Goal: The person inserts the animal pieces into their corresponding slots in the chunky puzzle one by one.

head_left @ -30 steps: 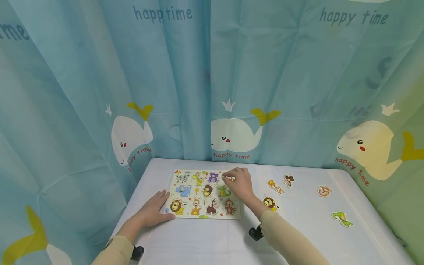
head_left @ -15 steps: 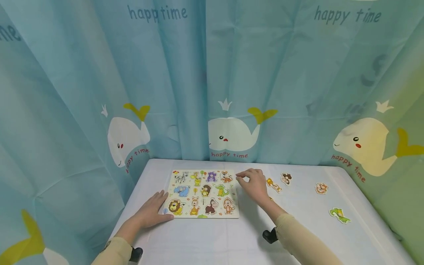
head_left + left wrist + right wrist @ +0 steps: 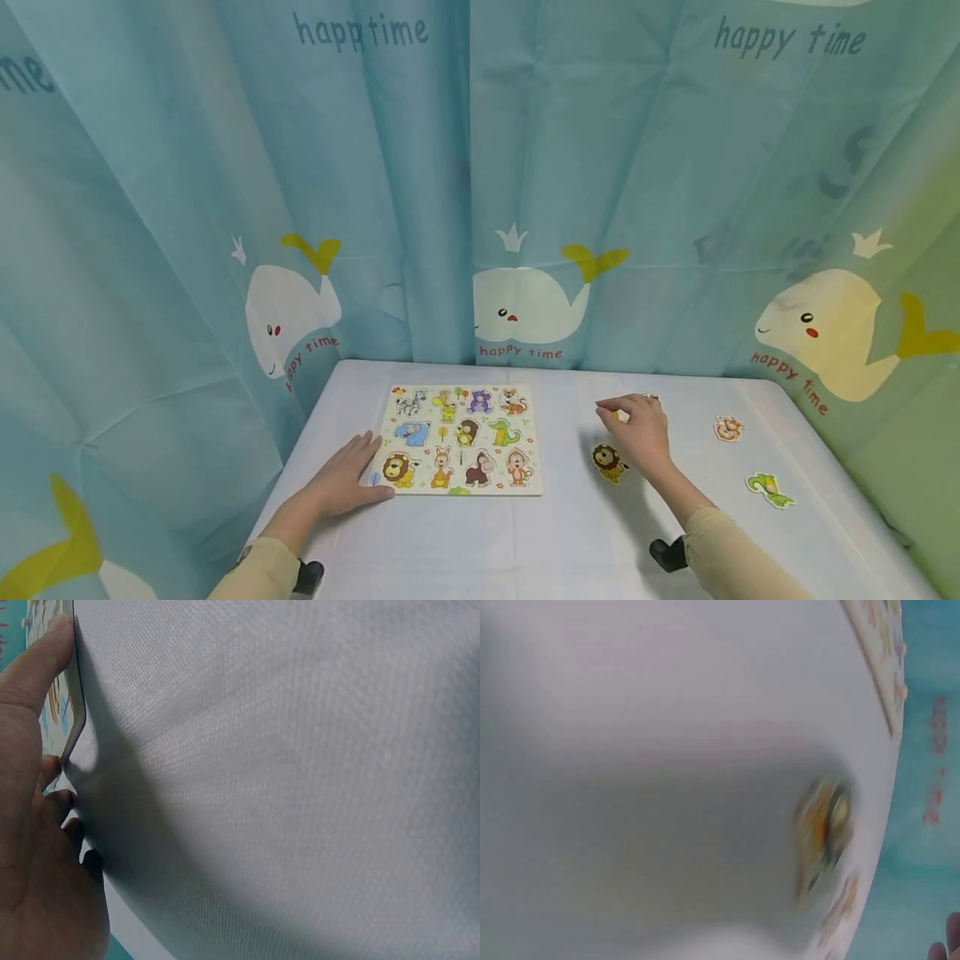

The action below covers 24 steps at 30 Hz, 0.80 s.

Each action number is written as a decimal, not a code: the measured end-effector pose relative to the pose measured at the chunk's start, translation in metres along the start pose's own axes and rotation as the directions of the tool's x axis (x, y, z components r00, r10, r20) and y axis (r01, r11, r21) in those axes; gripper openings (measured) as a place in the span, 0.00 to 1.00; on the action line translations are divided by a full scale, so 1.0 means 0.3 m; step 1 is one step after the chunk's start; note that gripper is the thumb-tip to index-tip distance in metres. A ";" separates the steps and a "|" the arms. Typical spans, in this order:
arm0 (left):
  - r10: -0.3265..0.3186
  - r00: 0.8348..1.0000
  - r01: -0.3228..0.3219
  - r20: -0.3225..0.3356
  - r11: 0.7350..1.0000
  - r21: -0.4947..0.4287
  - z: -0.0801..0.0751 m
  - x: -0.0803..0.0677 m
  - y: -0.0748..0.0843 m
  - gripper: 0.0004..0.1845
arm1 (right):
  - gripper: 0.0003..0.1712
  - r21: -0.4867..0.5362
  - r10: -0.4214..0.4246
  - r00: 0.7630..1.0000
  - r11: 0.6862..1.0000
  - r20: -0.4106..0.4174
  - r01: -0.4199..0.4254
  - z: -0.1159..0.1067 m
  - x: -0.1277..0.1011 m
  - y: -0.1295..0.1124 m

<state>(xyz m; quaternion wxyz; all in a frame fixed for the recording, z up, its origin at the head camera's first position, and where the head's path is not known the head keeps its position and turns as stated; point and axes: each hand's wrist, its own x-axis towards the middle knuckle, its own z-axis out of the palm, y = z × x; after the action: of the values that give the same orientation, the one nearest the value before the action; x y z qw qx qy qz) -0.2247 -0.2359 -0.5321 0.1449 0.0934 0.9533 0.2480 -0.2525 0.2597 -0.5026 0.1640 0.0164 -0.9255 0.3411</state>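
A flat puzzle board [image 3: 450, 456] with animal pictures lies on the table. My left hand [image 3: 347, 477] rests at its near left corner, thumb along the front edge and fingers straight against the left side. In the left wrist view the thumb [image 3: 37, 664] touches the board's edge. My right hand [image 3: 641, 429] is over the loose pieces right of the board, thumb and forefinger bent toward each other with nothing seen between them. A lion puzzle piece [image 3: 609, 463] lies just below it. The hand mostly covers two more pieces behind it.
An orange animal piece [image 3: 728, 428] and a green crocodile piece [image 3: 769, 490] lie farther right on the white-covered table [image 3: 480, 542]. A blue curtain [image 3: 420, 208] with whale prints hangs behind the table's far edge.
My right hand has moved right, away from the board's upper right corner to the loose pieces. The tiger picture there is uncovered. My left hand stays at the board's corner.
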 end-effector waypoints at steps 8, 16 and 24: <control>-0.003 1.000 0.003 0.001 1.000 0.004 0.001 -0.010 -0.001 0.58 | 0.14 -0.085 0.076 0.996 0.993 -0.045 -0.080 -0.135 -0.061 0.126; -0.003 1.000 0.003 -0.003 1.000 0.010 0.002 -0.007 0.000 0.58 | 0.17 -0.141 0.131 0.989 0.980 -0.066 -0.139 -0.247 -0.127 0.241; 0.002 1.000 -0.002 -0.008 1.000 0.009 0.001 -0.006 0.003 0.58 | 0.22 -0.158 0.323 0.940 0.928 -0.113 -0.338 -0.353 -0.182 0.377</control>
<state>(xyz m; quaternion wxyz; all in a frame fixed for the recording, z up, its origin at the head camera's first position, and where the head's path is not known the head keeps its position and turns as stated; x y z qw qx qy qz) -0.2230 -0.2355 -0.5315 0.1402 0.0940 0.9549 0.2443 -0.1859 0.4095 -0.5150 0.1441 -0.1687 -0.9335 0.2817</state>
